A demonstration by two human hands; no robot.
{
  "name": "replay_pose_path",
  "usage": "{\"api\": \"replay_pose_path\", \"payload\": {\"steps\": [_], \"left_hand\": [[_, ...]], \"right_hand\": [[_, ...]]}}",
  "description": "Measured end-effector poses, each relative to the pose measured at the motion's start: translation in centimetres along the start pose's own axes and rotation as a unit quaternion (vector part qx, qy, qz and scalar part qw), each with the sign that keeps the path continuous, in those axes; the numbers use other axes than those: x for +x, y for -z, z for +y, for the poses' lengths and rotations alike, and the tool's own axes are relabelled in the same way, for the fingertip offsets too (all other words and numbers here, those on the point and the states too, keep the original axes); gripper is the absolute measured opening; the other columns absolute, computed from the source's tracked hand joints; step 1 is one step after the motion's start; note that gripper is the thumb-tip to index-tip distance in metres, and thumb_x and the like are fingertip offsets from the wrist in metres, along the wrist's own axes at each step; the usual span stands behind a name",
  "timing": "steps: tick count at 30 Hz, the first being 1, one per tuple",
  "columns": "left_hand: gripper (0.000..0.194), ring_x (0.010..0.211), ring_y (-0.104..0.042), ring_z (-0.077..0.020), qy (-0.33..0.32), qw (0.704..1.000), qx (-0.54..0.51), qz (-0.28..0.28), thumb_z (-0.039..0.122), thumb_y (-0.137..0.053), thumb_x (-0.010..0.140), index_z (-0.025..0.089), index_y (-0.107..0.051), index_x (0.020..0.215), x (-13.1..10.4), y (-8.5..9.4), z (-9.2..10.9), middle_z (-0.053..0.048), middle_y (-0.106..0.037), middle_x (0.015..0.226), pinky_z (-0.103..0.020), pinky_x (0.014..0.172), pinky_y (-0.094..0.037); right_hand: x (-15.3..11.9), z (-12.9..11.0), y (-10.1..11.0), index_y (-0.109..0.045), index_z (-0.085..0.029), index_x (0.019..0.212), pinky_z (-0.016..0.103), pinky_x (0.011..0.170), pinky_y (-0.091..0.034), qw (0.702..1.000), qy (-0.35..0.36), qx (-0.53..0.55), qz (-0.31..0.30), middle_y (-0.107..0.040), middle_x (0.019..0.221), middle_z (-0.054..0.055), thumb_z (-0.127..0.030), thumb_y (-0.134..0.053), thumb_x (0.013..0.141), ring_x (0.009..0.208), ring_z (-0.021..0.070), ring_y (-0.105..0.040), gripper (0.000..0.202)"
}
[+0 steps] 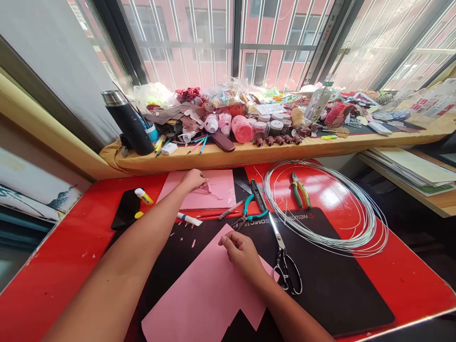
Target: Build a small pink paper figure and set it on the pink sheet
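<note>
Reaching forward over the pink sheets (192, 195) at the back of the table, my left hand (194, 179) has its fingers closed on a small thin-limbed pink figure (210, 188). My right hand (242, 249) rests over a large cut pink paper (199, 289), with thumb and forefinger pinched near its upper corner. Whatever those fingertips hold is too small to make out. To the right of this hand lie scissors (283, 259) with black-and-silver handles. Teal-handled pliers (249, 211) and a black utility knife (259, 195) lie just beyond it.
A big coil of silver wire (359, 242) and green-yellow pliers (300, 191) lie at right. A white tube (190, 219), glue stick (144, 196) and black phone (125, 209) are at left. Craft supplies crowd the sill, beside a black flask (128, 124). Paper scraps dot the black mat (331, 280).
</note>
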State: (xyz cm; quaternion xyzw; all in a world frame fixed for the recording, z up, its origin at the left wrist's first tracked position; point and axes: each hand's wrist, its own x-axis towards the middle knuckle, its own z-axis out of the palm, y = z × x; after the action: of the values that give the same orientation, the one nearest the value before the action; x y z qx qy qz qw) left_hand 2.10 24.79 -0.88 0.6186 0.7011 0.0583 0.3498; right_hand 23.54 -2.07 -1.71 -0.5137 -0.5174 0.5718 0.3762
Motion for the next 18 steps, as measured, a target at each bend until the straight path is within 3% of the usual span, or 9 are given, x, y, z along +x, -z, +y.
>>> {"api": "replay_pose_path", "payload": {"steps": [18], "left_hand": [[0.038, 0.113, -0.067, -0.0265, -0.003, 0.993, 0.117, 0.026, 0.038, -0.067, 0.099, 0.018, -0.063, 0.131, -0.72, 0.45, 0.68, -0.011, -0.065, 0.132, -0.046, 0.093, -0.059]], "right_hand": [[0.12, 0.59, -0.13, -0.071, -0.018, 0.083, 0.025, 0.053, -0.032, 0.999, 0.018, -0.048, 0.0, -0.045, 0.061, -0.004, -0.044, -0.056, 0.098, 0.057, 0.0135, -0.042, 0.033]]}}
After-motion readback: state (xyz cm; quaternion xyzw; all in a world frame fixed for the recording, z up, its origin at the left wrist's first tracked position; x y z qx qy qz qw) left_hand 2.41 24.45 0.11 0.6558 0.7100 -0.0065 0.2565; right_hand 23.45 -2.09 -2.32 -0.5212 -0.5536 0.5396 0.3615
